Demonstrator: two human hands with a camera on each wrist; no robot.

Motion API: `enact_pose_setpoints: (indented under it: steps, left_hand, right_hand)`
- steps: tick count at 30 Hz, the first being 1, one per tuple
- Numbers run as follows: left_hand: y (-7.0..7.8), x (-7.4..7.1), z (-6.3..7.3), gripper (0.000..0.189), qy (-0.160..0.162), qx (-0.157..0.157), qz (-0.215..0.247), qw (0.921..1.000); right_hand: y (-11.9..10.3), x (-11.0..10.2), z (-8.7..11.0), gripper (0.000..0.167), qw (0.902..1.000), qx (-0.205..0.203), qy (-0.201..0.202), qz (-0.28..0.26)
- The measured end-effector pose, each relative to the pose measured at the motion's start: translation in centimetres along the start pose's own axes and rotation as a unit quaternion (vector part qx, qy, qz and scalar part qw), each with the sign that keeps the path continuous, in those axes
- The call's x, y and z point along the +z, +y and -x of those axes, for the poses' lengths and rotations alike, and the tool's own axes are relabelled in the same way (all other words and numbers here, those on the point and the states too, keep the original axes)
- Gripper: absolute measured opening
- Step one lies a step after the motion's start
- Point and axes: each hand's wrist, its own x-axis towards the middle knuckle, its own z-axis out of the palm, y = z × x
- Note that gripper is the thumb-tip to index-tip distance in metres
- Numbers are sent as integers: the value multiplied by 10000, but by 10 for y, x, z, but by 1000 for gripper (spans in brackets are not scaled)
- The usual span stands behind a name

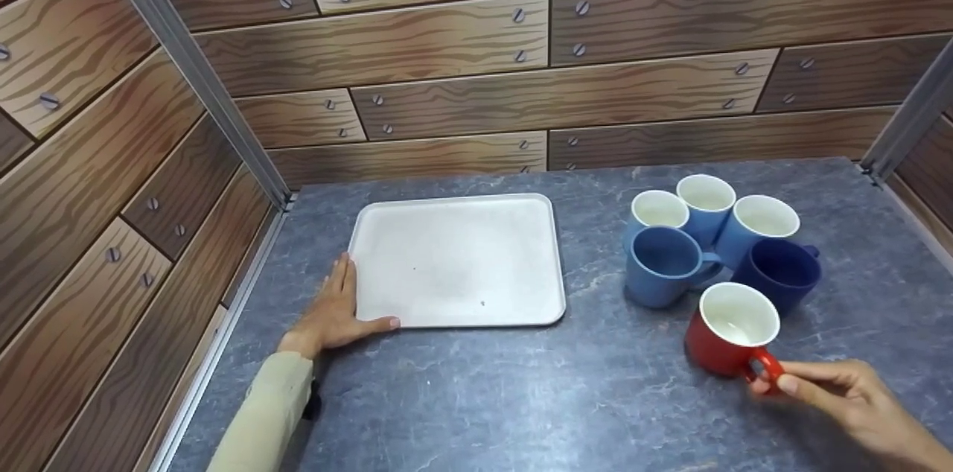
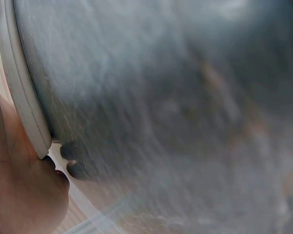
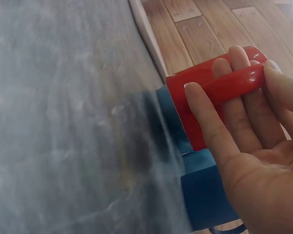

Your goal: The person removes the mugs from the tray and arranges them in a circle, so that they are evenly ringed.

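My right hand (image 1: 856,401) pinches the handle of a red mug (image 1: 715,342) with a white inside. In the right wrist view the thumb lies on the red handle (image 3: 239,83) and fingers pass through and around it. The mug is upright; whether its base touches the table cannot be told. Right behind it stand a dark blue mug (image 1: 778,289) and a mid-blue mug (image 1: 655,289). At the tray's near left corner my left hand (image 1: 331,312) rests against the white tray (image 1: 461,263), fingers straight along its left side and thumb at the front edge.
Several light blue mugs with white insides, such as the rear mug (image 1: 703,222), stand close together behind the others at the right. A wood-patterned wall (image 1: 447,62) closes off the back of the grey table (image 1: 521,397), and another wall (image 1: 149,234) runs along the left.
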Motion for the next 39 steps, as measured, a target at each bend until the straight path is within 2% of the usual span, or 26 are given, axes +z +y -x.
enact_pose_setpoints:
  steps: [3, 7, 16, 24, 27, 31, 33, 36, 39]
  left_hand:
    - [0, -1, 0, 153, 13, 23, -18, 10000]
    - [1, -1, -1, 152, 55, 90, -51, 9999]
    - [0, 0, -1, 153, 33, 92, -74, 9999]
    - [-1, 1, 0, 151, 85, 139, -121, 9998]
    - [-2, 1, 1, 151, 99, 152, -128, 9998]
    - [-2, 1, 0, 151, 97, 161, -107, 9998]
    - [-1, 1, 0, 152, 85, 154, -87, 9998]
    - [0, 0, 0, 152, 78, 142, -56, 9999]
    - [0, 0, 1, 151, 48, 136, -20, 9999]
  right_hand:
    - [1, 0, 0, 35, 9995, 286, 168, -6]
    - [3, -1, -1, 33, 9985, 495, 197, -153]
    - [12, -6, 5, 36, 9962, 320, -42, -814]
    - [15, -7, 7, 36, 9945, 335, -11, -990]
    - [17, -8, 8, 39, 9898, 210, -165, -1398]
    - [20, -11, 8, 43, 9763, 22, -454, -2115]
    - [21, -11, 8, 44, 9736, 64, -400, -2248]
    - [20, -10, 9, 43, 9756, 138, -117, -2187]
    - [19, -4, 11, 41, 9847, 166, 652, -1608]
